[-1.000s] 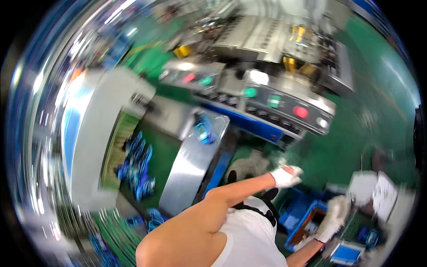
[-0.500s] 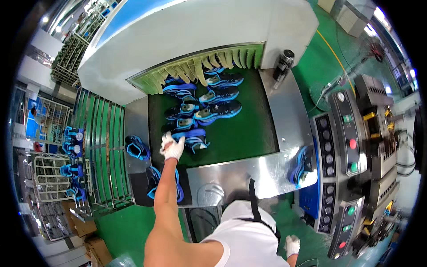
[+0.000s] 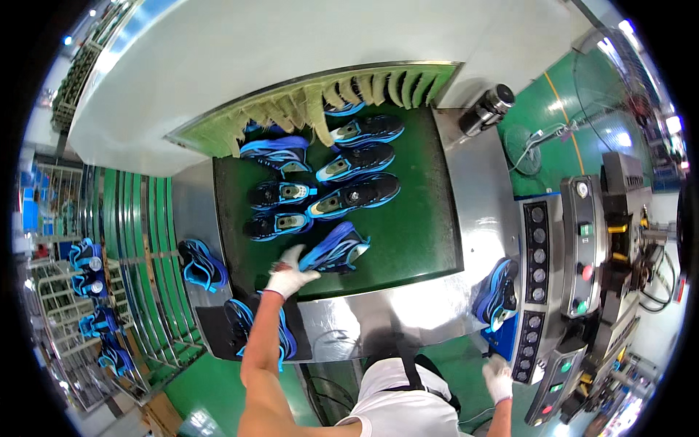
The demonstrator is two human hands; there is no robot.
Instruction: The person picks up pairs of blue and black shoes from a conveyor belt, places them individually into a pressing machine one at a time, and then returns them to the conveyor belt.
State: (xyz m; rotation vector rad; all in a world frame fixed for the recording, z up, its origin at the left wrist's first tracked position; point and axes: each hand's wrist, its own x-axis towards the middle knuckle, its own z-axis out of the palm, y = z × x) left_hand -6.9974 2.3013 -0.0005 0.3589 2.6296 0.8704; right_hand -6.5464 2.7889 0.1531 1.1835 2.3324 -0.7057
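Observation:
My left hand (image 3: 291,275), in a white glove, is over the near left part of the green conveyor belt (image 3: 415,240). Its fingers are spread and hold nothing. Just right of them a blue and black sneaker (image 3: 336,249) lies tipped on its side, close to the fingertips. Farther back on the belt are several more sneakers, among them a black one (image 3: 357,195) and a purple-blue one (image 3: 277,153) on its side. Low on the right, away from the belt, hangs my gloved right hand (image 3: 499,379), fingers loosely apart and empty.
Green fabric strips (image 3: 320,109) hang across the machine opening behind the shoes. Sneakers stand on the left metal ledge (image 3: 202,266), on a black mat (image 3: 298,328) and at the right corner (image 3: 499,295). A dark bottle (image 3: 488,109) stands back right. A control panel (image 3: 575,255) borders the right.
The nearest sneaker has shifted right and turned at an angle on the belt. My left hand has drawn back toward me from it. My right hand stays low at the right.

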